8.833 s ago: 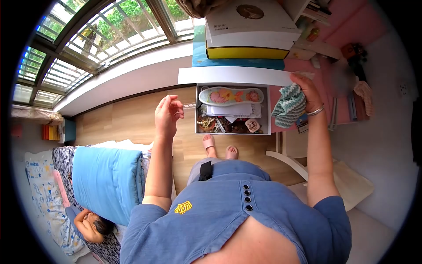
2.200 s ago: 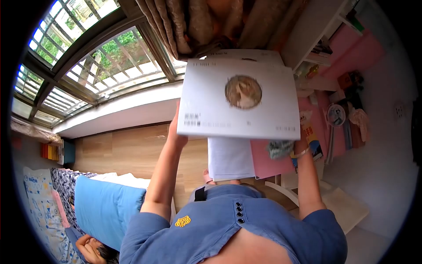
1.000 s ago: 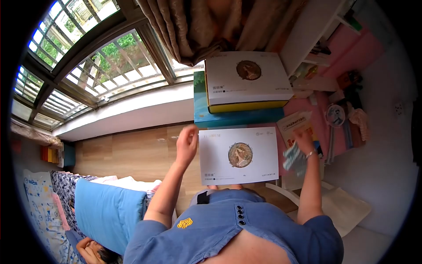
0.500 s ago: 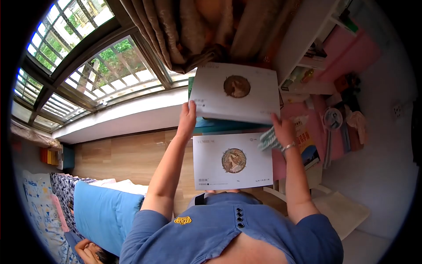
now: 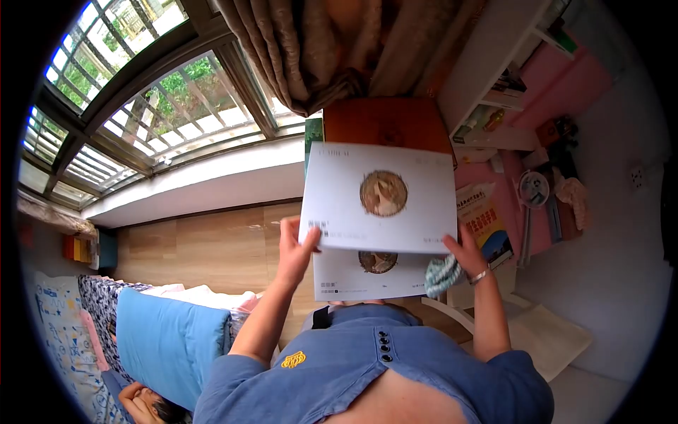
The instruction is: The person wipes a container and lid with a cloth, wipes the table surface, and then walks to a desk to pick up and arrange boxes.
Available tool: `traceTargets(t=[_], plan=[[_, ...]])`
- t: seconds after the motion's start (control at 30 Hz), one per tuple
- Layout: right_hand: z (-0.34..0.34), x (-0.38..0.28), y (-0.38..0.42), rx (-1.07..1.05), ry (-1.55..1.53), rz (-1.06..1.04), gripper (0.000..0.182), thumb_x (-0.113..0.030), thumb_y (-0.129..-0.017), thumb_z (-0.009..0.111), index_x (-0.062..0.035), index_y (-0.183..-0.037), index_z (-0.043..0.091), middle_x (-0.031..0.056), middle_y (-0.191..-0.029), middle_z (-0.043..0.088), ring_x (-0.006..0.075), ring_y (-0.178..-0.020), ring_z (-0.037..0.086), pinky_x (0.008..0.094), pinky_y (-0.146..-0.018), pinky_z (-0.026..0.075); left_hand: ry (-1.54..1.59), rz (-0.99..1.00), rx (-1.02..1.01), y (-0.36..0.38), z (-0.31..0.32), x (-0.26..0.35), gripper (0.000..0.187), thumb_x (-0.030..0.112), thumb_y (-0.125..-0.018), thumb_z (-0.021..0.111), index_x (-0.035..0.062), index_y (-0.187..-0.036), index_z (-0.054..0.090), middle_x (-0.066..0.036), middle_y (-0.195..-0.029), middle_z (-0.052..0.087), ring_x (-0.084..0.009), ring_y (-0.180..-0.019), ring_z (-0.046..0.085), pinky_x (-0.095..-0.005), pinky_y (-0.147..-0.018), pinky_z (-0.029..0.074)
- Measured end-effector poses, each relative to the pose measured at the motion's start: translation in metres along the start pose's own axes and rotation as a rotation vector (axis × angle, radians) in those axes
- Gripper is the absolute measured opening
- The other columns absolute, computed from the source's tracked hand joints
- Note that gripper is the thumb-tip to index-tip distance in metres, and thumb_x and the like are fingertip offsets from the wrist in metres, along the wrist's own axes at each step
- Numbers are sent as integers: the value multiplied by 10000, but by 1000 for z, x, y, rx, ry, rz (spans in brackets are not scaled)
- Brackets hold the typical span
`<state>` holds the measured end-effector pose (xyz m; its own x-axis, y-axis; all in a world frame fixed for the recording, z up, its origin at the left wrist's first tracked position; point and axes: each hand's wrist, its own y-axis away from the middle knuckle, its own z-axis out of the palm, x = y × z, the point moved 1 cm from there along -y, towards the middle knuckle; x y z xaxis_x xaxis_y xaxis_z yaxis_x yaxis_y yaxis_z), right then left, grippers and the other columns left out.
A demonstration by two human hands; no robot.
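Note:
A flat white box (image 5: 339,205) with a round portrait printed on it is held out in front of me. My left hand (image 5: 298,247) grips its near left corner, thumb on top. At the near right corner, my right hand (image 5: 466,256) pinches the edge and also has a striped green-and-white cloth (image 5: 443,275) bunched beneath its fingers. A second white box (image 5: 353,286) with a similar print lies lower and closer to my body, partly covered by the held one. Behind them is a reddish-brown wooden surface (image 5: 381,124).
To the right, a pink desk (image 5: 512,212) carries a yellow booklet (image 5: 486,219) and a small round fan (image 5: 534,189). A pale chair (image 5: 544,336) stands below it. A barred window (image 5: 183,106) and curtain (image 5: 325,49) are ahead. At left, a person (image 5: 145,404) lies by a blue quilt (image 5: 169,346).
Both hands have brought the upper white box down toward me, so it now overlaps the lower box. The reddish-brown surface behind it has come into view.

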<state>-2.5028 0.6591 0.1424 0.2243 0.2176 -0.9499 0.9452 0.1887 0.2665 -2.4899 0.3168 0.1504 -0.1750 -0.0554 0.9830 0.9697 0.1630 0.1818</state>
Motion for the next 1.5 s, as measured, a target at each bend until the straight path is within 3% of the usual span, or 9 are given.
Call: traceTargets(t=[0.23,0.4,0.57,0.63,0.87,0.93,1.17,1.27,1.5], plan=[[18,40,68,-50,-114,77,660,-224,-783,628,11,-1282,267,87,-1178,440,153,-1079,405,281,-918,327,-88,-347,-151,80,-21,-41,476,149,-797,590,24,-1109,252,-162,-898,551,-154,-754,566,-247,-581,479],[19,42,72,-4,89,-30,617,-271,-794,613,5,-1259,317,98,-1126,489,158,-1000,477,277,-868,380,-493,-266,-252,72,-28,-24,456,283,-770,618,-41,-993,387,-200,-856,554,-252,-774,584,-331,-653,480],[-15,12,50,-220,712,525,499,-455,-813,511,32,-897,578,114,-726,597,149,-672,535,317,-640,432,-886,-379,-394,46,-45,-33,528,497,-820,425,-1,-960,531,-183,-860,595,-295,-799,579,-365,-722,438],[-25,45,36,-99,670,418,550,-492,-822,458,42,-767,578,138,-635,571,171,-593,506,324,-577,400,-797,-386,-384,32,-58,-46,544,523,-841,348,50,-1039,529,-143,-970,588,-286,-886,557,-356,-771,420],[-38,263,-45,21,160,250,528,-380,-882,358,64,-1164,408,136,-1050,547,215,-970,490,295,-805,406,41,-813,-163,14,-30,-106,595,509,-884,238,39,-1175,460,-121,-1155,491,-198,-1040,461,-317,-860,380],[-31,261,-46,14,123,265,523,-376,-880,362,63,-1160,411,136,-1046,548,215,-966,492,296,-803,407,19,-440,-276,20,-14,-85,593,466,-906,208,-7,-1171,449,-136,-1116,510,-189,-1009,480,-320,-860,387],[-18,231,-44,-17,30,307,506,-363,-873,373,60,-1147,422,135,-1034,554,215,-952,499,296,-796,411,691,-776,-2,19,-2,-84,494,408,-906,319,15,-1169,460,-113,-1090,537,-197,-986,513,-318,-825,433],[-11,221,-42,-42,5,308,499,-357,-869,378,58,-1142,427,135,-1028,556,215,-946,502,297,-793,413,808,-741,45,24,-2,-63,332,257,-856,480,16,-1082,519,-108,-985,577,-185,-826,576,-301,-694,485],[6,204,-47,-140,-55,292,482,-344,-862,389,54,-1129,438,135,-1016,561,215,-933,510,297,-786,417,965,-653,88,52,-13,-39,322,236,-858,475,8,-1082,517,-107,-980,579,-178,-823,578,-297,-698,487]])
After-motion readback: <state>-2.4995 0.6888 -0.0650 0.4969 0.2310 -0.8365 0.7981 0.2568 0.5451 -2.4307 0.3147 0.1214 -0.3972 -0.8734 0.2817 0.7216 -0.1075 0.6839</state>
